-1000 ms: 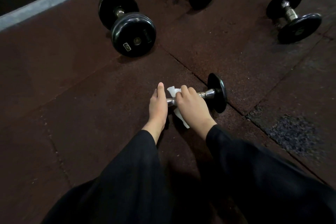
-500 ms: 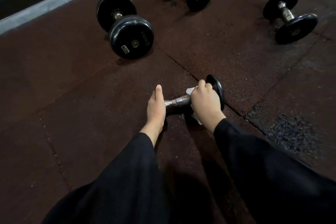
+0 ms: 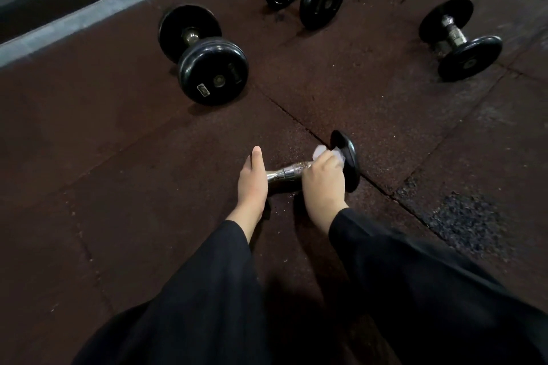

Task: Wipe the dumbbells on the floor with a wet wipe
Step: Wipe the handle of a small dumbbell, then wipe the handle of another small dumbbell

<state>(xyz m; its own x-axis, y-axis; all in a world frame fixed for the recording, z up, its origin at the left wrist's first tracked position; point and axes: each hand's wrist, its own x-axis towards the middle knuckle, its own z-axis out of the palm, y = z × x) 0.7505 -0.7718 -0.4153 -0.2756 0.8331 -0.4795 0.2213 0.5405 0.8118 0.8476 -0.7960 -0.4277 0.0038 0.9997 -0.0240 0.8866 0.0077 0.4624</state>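
Near dumbbell [image 3: 314, 169] on floor [image 3: 118, 157]. My right hand [image 3: 323, 184] clamps wipe [image 3: 321, 152] round the bar beside the plate; left hand [image 3: 250, 181] flat, fingers straight, steadying the other end. Risk: dumbbell rolls, wipe slips. 3 dumbbells untouched.

Dark red-brown rubber floor tiles [image 3: 118, 157], worn rough patch [image 3: 462, 222] at R, grey concrete ledge [image 3: 89, 13] top L

We list by colour: floor [image 3: 118, 142], dark reddish-brown, speckled, with a rough grey-black patch [image 3: 462, 225]; four dumbbells, black plates; nearest dumbbell [image 3: 345, 160], shiny silver handle; wipe [image 3: 320, 152], white; sleeves [image 3: 207, 290], black; ledge [image 3: 89, 12], grey.
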